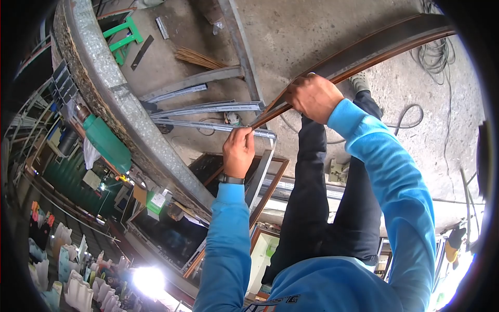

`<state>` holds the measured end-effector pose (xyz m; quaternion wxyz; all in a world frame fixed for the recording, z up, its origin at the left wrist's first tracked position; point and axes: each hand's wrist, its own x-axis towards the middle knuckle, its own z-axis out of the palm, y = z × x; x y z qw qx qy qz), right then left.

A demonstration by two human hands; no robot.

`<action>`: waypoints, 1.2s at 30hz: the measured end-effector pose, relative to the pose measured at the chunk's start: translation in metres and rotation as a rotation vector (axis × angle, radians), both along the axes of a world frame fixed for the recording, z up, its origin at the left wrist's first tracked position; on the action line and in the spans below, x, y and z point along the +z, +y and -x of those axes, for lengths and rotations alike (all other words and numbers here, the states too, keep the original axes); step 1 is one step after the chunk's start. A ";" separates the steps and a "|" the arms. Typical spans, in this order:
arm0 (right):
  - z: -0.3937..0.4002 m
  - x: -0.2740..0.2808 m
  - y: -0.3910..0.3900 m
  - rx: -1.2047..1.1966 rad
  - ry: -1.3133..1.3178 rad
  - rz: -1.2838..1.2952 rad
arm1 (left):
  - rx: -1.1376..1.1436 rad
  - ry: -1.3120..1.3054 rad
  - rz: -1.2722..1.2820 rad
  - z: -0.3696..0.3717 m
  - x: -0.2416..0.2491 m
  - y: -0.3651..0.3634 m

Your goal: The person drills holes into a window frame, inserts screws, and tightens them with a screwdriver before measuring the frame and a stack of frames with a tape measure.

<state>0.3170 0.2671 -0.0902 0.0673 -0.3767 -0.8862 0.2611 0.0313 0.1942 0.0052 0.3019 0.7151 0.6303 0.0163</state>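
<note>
A long dark metal profile (382,46) with brown edges runs from the upper right down to the middle of the head view. My right hand (314,96) is closed around it partway along, its fingers curled over the edge. My left hand (238,152), with a dark band at the wrist, pinches the narrow brown end of this profile between thumb and fingers. Right behind the left hand lie several grey metal strips (208,108), resting across a grey metal frame (243,49).
At left a thick curved-looking bench edge (112,67) carries a green power tool (106,143). A green stool (123,39), thin brown rods (200,57) and a coiled cable (435,54) lie on the concrete floor. Brown-framed dark panels (171,239) stand below the bench.
</note>
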 end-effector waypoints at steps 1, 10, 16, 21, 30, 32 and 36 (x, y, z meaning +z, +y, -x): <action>0.000 0.001 -0.001 -0.003 -0.003 0.000 | -0.011 0.011 0.015 0.001 0.000 0.001; 0.001 -0.005 -0.002 -0.009 0.039 -0.003 | 0.010 0.012 0.051 0.002 -0.003 0.009; 0.000 -0.003 -0.003 0.000 0.031 -0.007 | -0.038 -0.014 0.054 0.006 -0.007 0.012; 0.002 -0.003 -0.004 0.005 0.027 -0.006 | -0.109 -0.043 0.059 -0.002 -0.004 0.020; 0.007 -0.004 -0.006 -0.014 0.025 -0.032 | -0.131 -0.029 0.105 0.001 -0.002 0.024; 0.007 -0.004 -0.006 -0.009 0.015 -0.033 | -0.128 -0.055 0.098 0.004 -0.005 0.022; 0.008 -0.004 -0.007 -0.022 0.034 -0.033 | -0.060 -0.037 0.188 0.008 0.000 0.021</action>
